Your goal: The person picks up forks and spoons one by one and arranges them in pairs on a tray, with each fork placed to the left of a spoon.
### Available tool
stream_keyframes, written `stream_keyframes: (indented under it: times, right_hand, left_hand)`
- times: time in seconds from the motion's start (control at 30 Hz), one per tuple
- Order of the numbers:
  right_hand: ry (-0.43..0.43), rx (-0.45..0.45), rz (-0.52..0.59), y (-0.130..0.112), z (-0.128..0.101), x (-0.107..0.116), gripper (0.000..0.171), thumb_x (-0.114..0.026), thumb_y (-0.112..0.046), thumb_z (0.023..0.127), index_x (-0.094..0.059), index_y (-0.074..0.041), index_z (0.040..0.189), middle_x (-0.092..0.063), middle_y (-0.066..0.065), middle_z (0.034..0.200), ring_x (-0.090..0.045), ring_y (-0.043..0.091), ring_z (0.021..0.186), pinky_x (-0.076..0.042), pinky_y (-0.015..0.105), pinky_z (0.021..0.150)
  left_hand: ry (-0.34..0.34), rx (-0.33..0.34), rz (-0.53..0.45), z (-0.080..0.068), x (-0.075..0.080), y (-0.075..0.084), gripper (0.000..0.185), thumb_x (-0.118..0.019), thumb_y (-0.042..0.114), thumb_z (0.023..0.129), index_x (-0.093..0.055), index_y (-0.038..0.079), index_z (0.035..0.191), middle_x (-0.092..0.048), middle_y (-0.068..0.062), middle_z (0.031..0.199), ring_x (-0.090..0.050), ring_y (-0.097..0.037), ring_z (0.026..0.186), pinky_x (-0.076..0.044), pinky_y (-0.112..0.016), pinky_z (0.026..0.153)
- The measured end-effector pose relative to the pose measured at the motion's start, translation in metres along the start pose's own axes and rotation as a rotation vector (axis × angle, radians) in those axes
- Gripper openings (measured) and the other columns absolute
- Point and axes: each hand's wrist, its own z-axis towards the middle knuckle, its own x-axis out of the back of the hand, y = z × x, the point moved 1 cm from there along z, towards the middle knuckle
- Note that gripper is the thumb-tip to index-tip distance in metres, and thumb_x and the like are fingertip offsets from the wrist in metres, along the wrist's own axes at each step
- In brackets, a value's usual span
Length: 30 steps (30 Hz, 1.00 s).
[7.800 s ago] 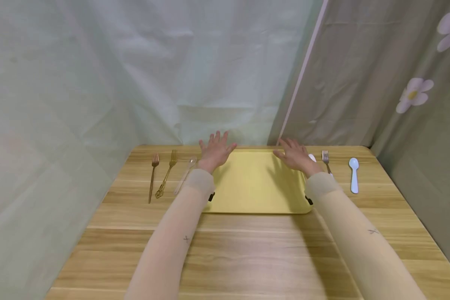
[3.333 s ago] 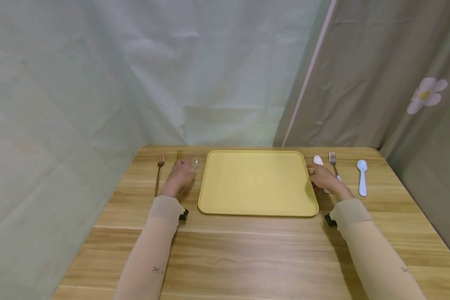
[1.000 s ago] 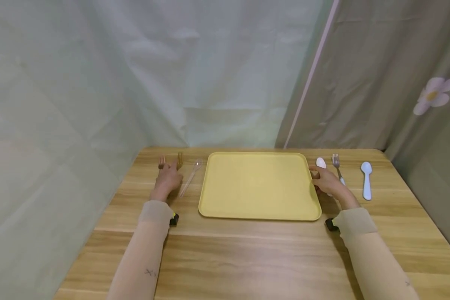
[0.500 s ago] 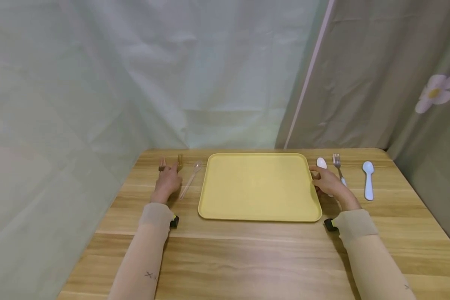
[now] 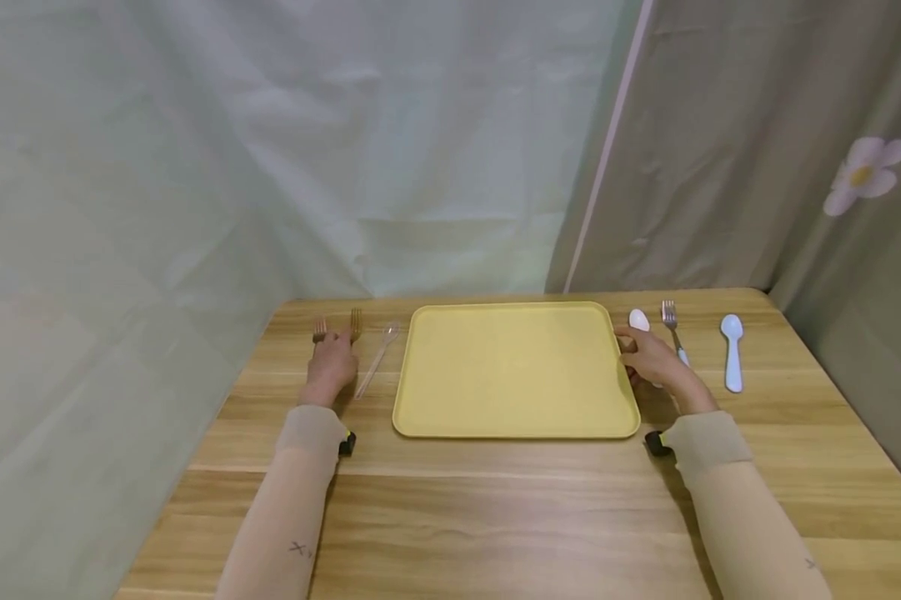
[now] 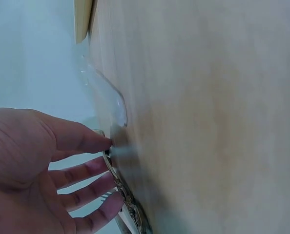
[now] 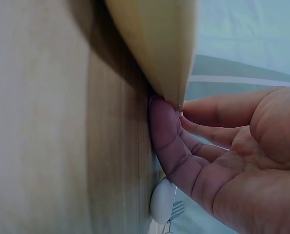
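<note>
In the head view, my left hand (image 5: 331,364) covers the handles of a copper fork (image 5: 320,329) and a gold fork (image 5: 356,322). The left wrist view shows its thumb and fingertips pinching the ornate gold handle, low against the table. A clear spoon (image 5: 378,358) lies just right of that hand. At the yellow tray's (image 5: 516,367) right side is my right hand (image 5: 654,358). Its fingers grip the rim, with one bent digit tucked under it in the right wrist view. That hand partly hides a white spoon (image 5: 639,320) below.
A metal fork (image 5: 671,317) with a pale handle and a light blue spoon (image 5: 733,352) lie on the right of the wooden table (image 5: 480,517). Pale curtains (image 5: 450,150) hang close behind and at both sides of it.
Earlier both hands were spread above the tray. The right went to its rim; the left went to the clear spoon, then left to the forks. The last second shows hardly any movement.
</note>
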Motion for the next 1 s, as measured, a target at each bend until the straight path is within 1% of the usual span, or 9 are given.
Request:
stream_keyframes:
  times: [0.1, 0.23, 0.47, 0.57, 0.7, 0.8, 1.0]
  right_hand:
    - [-0.002, -0.006, 0.006, -0.002, 0.000, -0.001, 0.061, -0.045, 0.009, 0.097, -0.025, 0.016, 0.154, -0.060, 0.029, 0.103, -0.062, 0.021, 0.069, -0.060, 0.036, 0.060]
    - [-0.007, -0.011, 0.022, -0.004, -0.001, -0.002, 0.061, -0.045, 0.009, 0.098, -0.025, 0.016, 0.155, -0.059, 0.030, 0.105, -0.062, 0.022, 0.070, -0.060, 0.037, 0.060]
    - [-0.008, -0.026, 0.043, -0.006, -0.001, -0.003, 0.061, -0.043, 0.009, 0.097, -0.025, 0.015, 0.156, -0.058, 0.029, 0.106, -0.062, 0.021, 0.070, -0.060, 0.036, 0.060]
    - [-0.007, -0.029, 0.039, -0.006, 0.001, -0.004, 0.061, -0.043, 0.009, 0.097, -0.026, 0.014, 0.156, -0.058, 0.028, 0.106, -0.062, 0.020, 0.071, -0.060, 0.035, 0.060]
    - [-0.006, -0.024, 0.024, -0.006, 0.002, -0.004, 0.061, -0.043, 0.008, 0.097, -0.026, 0.014, 0.156, -0.058, 0.028, 0.106, -0.063, 0.020, 0.070, -0.060, 0.034, 0.060]
    - [-0.003, -0.019, 0.015, -0.006, 0.001, -0.004, 0.062, -0.043, 0.009, 0.097, -0.026, 0.014, 0.156, -0.059, 0.028, 0.105, -0.062, 0.021, 0.069, -0.059, 0.033, 0.060]
    - [-0.004, -0.018, 0.026, -0.006, -0.001, -0.004, 0.062, -0.044, 0.009, 0.097, -0.026, 0.015, 0.156, -0.059, 0.028, 0.105, -0.063, 0.021, 0.070, -0.060, 0.034, 0.060]
  left_hand:
    - [-0.001, -0.004, 0.008, 0.000, 0.000, -0.001, 0.051, -0.047, 0.004, 0.101, -0.043, -0.009, 0.151, -0.040, -0.037, 0.145, -0.045, -0.057, 0.127, -0.046, -0.068, 0.099]
    - [0.002, -0.012, 0.019, 0.000, 0.000, -0.002, 0.050, -0.046, 0.002, 0.100, -0.046, -0.011, 0.149, -0.040, -0.038, 0.143, -0.046, -0.056, 0.123, -0.045, -0.066, 0.101]
    - [0.022, -0.038, 0.012, 0.001, 0.002, -0.003, 0.053, -0.047, -0.003, 0.096, -0.048, -0.009, 0.149, -0.043, -0.041, 0.141, -0.049, -0.056, 0.124, -0.043, -0.063, 0.107]
    - [0.027, -0.048, 0.026, 0.002, 0.003, -0.002, 0.052, -0.048, -0.004, 0.096, -0.050, -0.009, 0.148, -0.046, -0.042, 0.139, -0.051, -0.056, 0.124, -0.044, -0.063, 0.107]
    - [0.033, -0.065, 0.046, 0.004, 0.006, -0.002, 0.050, -0.049, -0.007, 0.093, -0.056, -0.009, 0.142, -0.056, -0.041, 0.131, -0.059, -0.053, 0.114, -0.050, -0.061, 0.099]
    - [0.016, -0.067, 0.047, 0.006, 0.008, -0.002, 0.049, -0.048, -0.008, 0.092, -0.059, -0.008, 0.139, -0.060, -0.040, 0.126, -0.063, -0.050, 0.108, -0.053, -0.060, 0.094]
    - [-0.051, -0.028, 0.021, 0.008, 0.013, -0.002, 0.053, -0.046, -0.007, 0.094, -0.052, -0.007, 0.147, -0.056, -0.039, 0.135, -0.061, -0.050, 0.115, -0.051, -0.060, 0.098]
